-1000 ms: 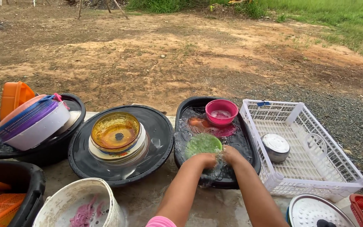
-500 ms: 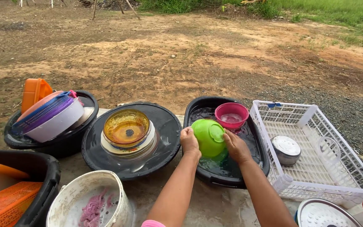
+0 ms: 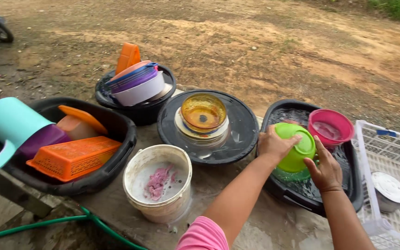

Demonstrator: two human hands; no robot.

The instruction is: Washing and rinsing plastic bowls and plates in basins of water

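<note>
Green bowl (image 3: 296, 147) lifted clear of black tub (image 3: 302, 199) water (submerged second ago); left hand (image 3: 274, 144) at 9, right hand (image 3: 326, 170) at 4, both gripping rim

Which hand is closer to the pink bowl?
Right. The right hand sits just below the pink bowl; the left hand grips the green bowl's far side.

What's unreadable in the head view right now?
- Green bowl: the inside faces away, and the left hand and right hand cover parts of it.
- Black tub: the bottom is hidden under water and the bowl.
- White crate: cut off by the right edge.
- Stacked dishes under the amber bowl: only the rims show, so the count is unclear.
</note>
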